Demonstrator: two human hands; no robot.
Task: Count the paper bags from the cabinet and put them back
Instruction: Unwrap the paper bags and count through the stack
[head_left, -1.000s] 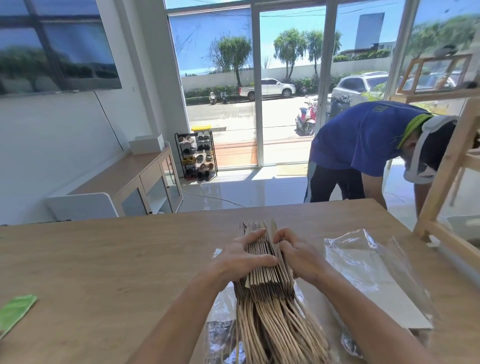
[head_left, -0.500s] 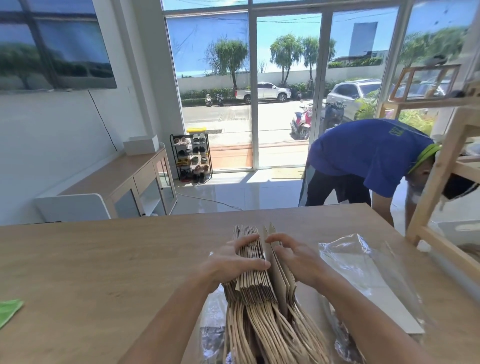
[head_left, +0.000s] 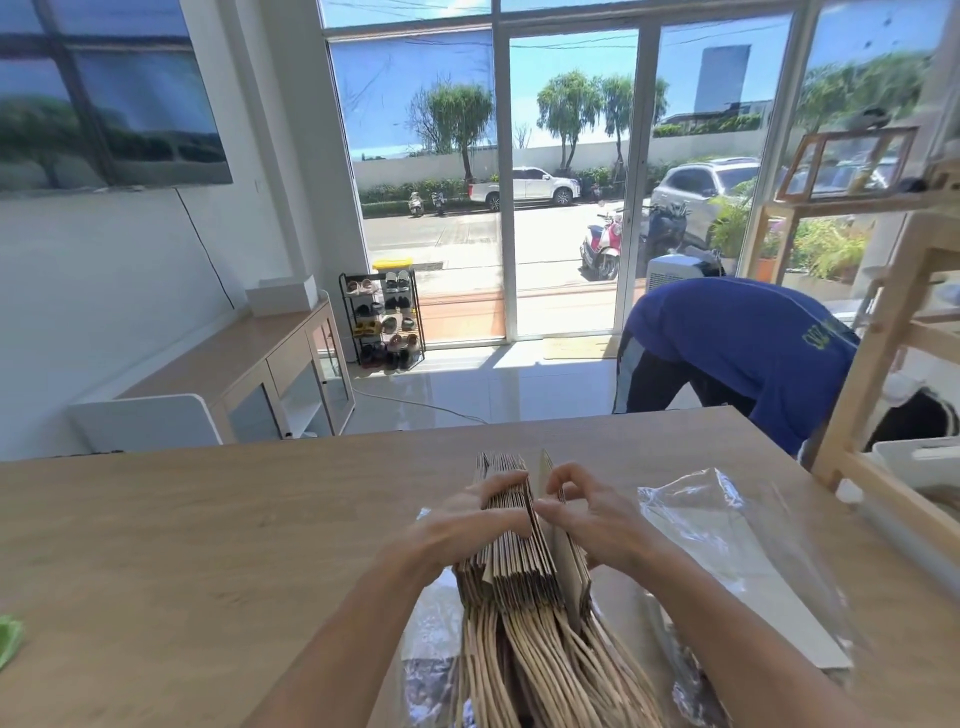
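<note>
Paper bags (head_left: 519, 566): head view; a thick bundle of flat brown bags stands on edge on the table, at 6 o'clock in the frame, with its twisted paper handles fanning toward the camera.
Left hand (head_left: 462, 525): at the 9 o'clock side of the bundle; its fingers are curled over the bags' upper edges and the thumb lies across them, gripping the larger part of the stack.
Right hand (head_left: 592, 514): at the 3 o'clock side of the bundle; its fingers are bent and pinch the edges of a few bags, which stand apart from the rest with a narrow gap between.
Table (head_left: 182, 545): a pale wood top fills the lower half of the frame.
Plastic wrapper (head_left: 727, 545): clear and crumpled, it lies on the table at 4 o'clock, just beside the right forearm.
Green scrap (head_left: 8, 636): at 8 o'clock, on the table's left edge.
Person in blue shirt (head_left: 737, 343): bent over beyond the table at 2 o'clock.
Wooden shelf (head_left: 872, 364): at 3 o'clock, beside that person.
Low cabinet (head_left: 249, 364): at 10 o'clock, against the wall.
Shoe rack (head_left: 384, 322): near 11 o'clock, by the glass doors.
</note>
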